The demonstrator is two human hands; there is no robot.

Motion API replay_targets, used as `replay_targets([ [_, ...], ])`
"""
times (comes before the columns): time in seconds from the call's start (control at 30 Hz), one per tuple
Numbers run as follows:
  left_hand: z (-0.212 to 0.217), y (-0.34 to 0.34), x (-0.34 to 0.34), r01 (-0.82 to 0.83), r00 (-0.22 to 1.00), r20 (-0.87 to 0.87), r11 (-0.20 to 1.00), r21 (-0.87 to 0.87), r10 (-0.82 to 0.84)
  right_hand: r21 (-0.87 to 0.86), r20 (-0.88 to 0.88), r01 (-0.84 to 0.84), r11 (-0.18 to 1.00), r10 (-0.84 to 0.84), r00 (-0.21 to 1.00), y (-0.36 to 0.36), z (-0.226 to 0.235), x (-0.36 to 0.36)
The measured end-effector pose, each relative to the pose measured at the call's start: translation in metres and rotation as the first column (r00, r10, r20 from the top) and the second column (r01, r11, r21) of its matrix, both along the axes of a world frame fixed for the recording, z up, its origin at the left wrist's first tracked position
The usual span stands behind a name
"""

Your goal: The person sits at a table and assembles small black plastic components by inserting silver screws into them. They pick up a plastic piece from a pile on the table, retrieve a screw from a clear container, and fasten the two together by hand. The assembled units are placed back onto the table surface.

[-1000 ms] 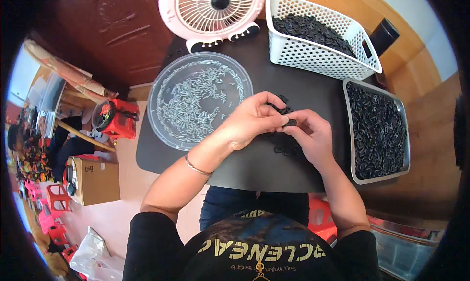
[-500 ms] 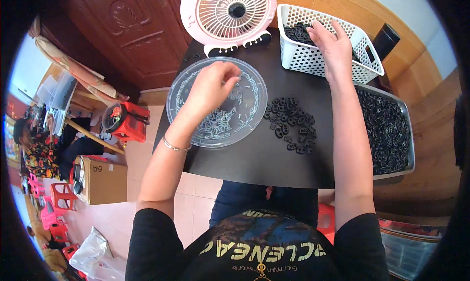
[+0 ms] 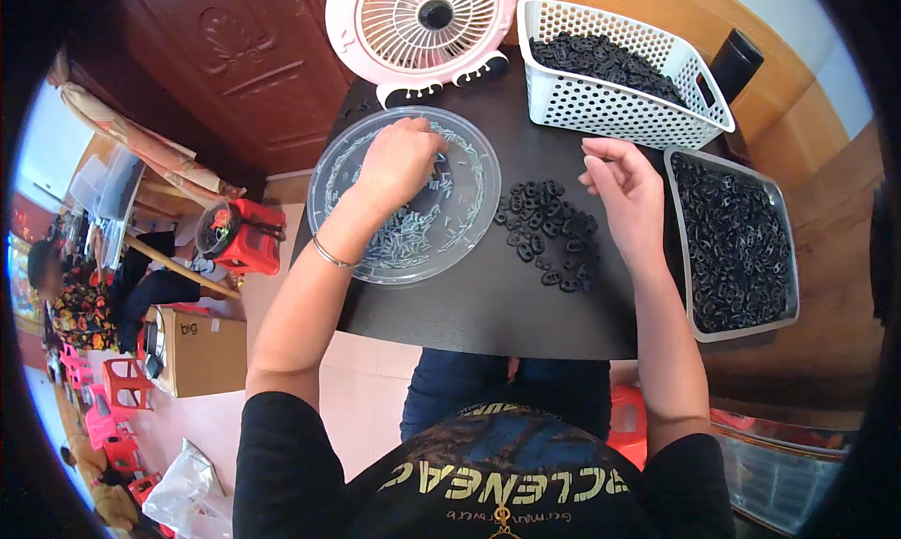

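My left hand (image 3: 404, 162) reaches over a round clear plastic tray (image 3: 490, 197), its fingers curled downward. Their tips are hidden, so I cannot make out what they pinch. Small grey-blue pins (image 3: 405, 239) are scattered in the tray, heaped mostly toward its near side. To the right, my right hand (image 3: 627, 190) hovers over the dark table with thumb and fingers apart; nothing shows in it. Closest to it is a loose pile of small black oval parts with holes (image 3: 552, 227). Beyond it stands a white perforated basket (image 3: 619, 98) filled with similar black parts (image 3: 610, 62).
A pale rectangular tub (image 3: 746, 334) full of black pieces stands at the right. A pink fan (image 3: 340, 42) is at the back of the dark table (image 3: 469, 309), and a black cylinder (image 3: 737, 65) behind the basket. Red stools and a seated person are off left.
My right hand has come back from over the white basket toward me, down beside the loose black parts. My left hand stays over the round tray, having shifted slightly.
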State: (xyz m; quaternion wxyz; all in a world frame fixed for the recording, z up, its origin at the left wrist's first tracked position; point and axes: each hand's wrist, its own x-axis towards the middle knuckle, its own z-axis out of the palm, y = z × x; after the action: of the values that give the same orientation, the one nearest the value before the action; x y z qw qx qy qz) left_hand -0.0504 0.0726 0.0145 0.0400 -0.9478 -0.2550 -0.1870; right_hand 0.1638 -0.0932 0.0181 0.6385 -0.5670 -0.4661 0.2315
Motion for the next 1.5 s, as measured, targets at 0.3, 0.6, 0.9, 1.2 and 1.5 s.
replay_targets([
  [0.3,0.002,0.001,0.004,0.044,0.998,-0.05,0.996,-0.078,-0.048,-0.034,-0.014,0.005,0.999,-0.006,1.0,-0.004,-0.024,0.006],
  [0.6,-0.001,0.006,0.0,0.149,0.989,0.02,0.973,-0.177,-0.148,-0.072,0.062,0.018,0.997,-0.014,0.998,-0.005,-0.025,0.002],
  [0.9,0.011,0.007,-0.001,0.113,0.988,0.14,0.926,-0.359,-0.066,-0.08,0.125,0.032,0.996,-0.021,0.992,-0.006,-0.026,0.0],
  [1.2,0.007,0.004,-0.003,0.143,0.989,-0.021,0.974,-0.176,-0.149,-0.061,0.167,0.026,0.998,-0.015,0.986,-0.007,-0.022,-0.002],
  [1.5,0.011,-0.007,0.005,0.12,0.981,-0.147,0.992,-0.035,-0.124,-0.033,0.178,0.027,0.999,-0.021,0.984,-0.006,-0.022,-0.004],
])
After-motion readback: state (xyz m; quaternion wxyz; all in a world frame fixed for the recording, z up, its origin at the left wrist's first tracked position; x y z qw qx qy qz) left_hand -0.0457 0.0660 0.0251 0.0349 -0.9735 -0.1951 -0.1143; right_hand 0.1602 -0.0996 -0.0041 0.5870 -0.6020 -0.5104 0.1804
